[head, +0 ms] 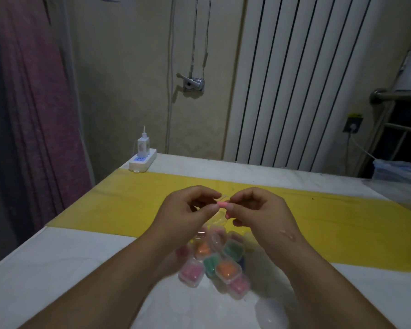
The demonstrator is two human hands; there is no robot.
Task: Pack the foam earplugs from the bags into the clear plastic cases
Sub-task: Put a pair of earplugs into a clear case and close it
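A pink earplug [223, 205] is pinched between the left hand [188, 210] and right hand [259, 210], raised over the bench [57, 257]. A clear open case [217, 216] is held just below it, against the fingers. Filled cases [220, 262] with pink, orange and green plugs are heaped on the white bench top beneath the wrists. A yellow sheet [119, 205] is laid across the bench. A power strip [142, 161] with a charger is set at the far left corner. Wall, radiator [294, 79] and purple curtain [33, 115] are seen behind.
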